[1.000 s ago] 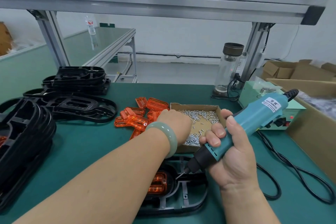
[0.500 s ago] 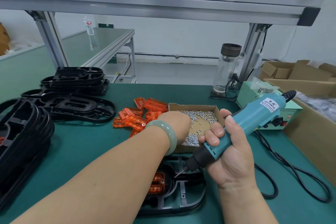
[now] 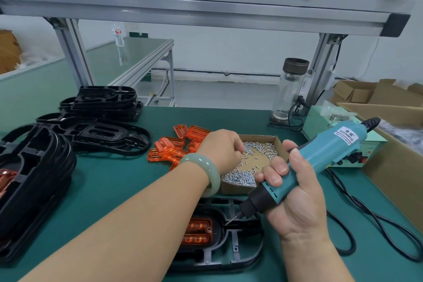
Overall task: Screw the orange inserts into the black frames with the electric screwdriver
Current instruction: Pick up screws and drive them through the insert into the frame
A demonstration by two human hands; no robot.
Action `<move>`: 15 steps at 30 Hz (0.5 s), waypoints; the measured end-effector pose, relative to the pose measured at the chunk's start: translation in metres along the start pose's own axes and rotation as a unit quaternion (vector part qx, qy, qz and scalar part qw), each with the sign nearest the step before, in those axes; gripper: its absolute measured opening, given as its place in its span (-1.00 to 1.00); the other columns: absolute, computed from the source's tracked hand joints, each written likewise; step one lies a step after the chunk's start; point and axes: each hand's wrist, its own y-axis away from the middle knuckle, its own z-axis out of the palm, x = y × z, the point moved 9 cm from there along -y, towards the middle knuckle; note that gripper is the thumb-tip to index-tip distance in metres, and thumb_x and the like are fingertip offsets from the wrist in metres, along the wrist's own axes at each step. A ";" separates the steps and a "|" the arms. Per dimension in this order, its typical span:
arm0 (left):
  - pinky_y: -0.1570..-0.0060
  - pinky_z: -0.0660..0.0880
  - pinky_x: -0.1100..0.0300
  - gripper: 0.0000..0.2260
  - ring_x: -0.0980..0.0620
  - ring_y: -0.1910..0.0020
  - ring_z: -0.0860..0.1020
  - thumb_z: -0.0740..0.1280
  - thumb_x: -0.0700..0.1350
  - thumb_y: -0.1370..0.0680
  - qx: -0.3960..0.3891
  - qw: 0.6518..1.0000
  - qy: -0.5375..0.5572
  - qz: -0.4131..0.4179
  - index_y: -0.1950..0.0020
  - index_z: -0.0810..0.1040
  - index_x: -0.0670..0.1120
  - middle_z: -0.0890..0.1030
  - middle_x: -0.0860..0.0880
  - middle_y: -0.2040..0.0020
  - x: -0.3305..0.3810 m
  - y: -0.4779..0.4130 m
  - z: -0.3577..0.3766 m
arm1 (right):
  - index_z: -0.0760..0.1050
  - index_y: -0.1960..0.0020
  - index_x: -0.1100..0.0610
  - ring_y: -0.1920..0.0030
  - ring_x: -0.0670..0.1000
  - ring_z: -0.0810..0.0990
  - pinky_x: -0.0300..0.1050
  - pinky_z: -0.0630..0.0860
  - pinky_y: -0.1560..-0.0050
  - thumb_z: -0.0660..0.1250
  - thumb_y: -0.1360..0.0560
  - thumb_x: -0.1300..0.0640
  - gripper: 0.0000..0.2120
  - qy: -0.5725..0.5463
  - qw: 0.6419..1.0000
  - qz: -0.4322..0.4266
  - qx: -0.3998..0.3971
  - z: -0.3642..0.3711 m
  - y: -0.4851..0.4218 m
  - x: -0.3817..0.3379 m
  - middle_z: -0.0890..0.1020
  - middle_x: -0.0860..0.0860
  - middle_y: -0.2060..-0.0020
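At six o'clock, nearest, a black frame [image 3: 231, 267] holds a seated orange insert [image 3: 197, 231]. Just beyond, the right hand [image 3: 295, 210] clenches the electric screwdriver [image 3: 320, 160], its bit over the frame. At twelve, the left hand [image 3: 220, 146] curls into the screw box [image 3: 230, 188]; whether it pinches anything I cannot tell. The screws [image 3: 238, 177] look tiny and slick, best pinched by the shank.

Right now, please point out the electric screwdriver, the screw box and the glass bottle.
electric screwdriver [image 3: 325, 151], head view, on its teal body.
screw box [image 3: 235, 188], head view, on its near cardboard wall.
glass bottle [image 3: 289, 91], head view, on its clear body.
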 end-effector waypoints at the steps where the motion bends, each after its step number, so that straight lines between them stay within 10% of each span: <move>1: 0.21 0.43 0.37 -0.83 0.18 0.22 0.56 0.30 -0.19 -0.49 0.013 0.999 0.037 -0.010 0.21 0.58 0.07 0.58 0.18 0.23 -0.004 0.003 -0.006 | 0.49 0.04 0.04 0.56 -0.13 0.36 -0.23 0.49 0.40 0.25 -0.43 0.09 -0.88 0.002 1.000 -0.001 0.000 0.000 0.000 0.000 0.36 -0.08 0.48; 6: 0.34 0.53 0.22 -0.82 0.13 0.41 0.52 0.42 -0.23 -0.40 0.072 0.967 0.237 -0.056 0.35 0.58 0.01 0.57 0.14 0.43 -0.024 0.029 -0.034 | 0.48 0.04 0.03 0.56 -0.12 0.35 -0.21 0.49 0.41 0.26 -0.43 0.08 -0.87 0.012 1.000 -0.002 0.000 0.001 0.002 0.001 0.36 -0.08 0.48; 15: 0.37 0.50 0.35 -0.76 0.15 0.37 0.54 0.39 -0.32 -0.43 0.131 0.805 0.561 -0.140 0.23 0.71 0.02 0.63 -0.02 0.34 -0.080 0.114 -0.046 | 0.50 0.05 0.01 0.55 -0.13 0.36 -0.23 0.49 0.38 0.27 -0.43 0.08 -0.89 0.002 1.000 -0.007 0.006 0.004 0.005 0.004 0.37 -0.10 0.47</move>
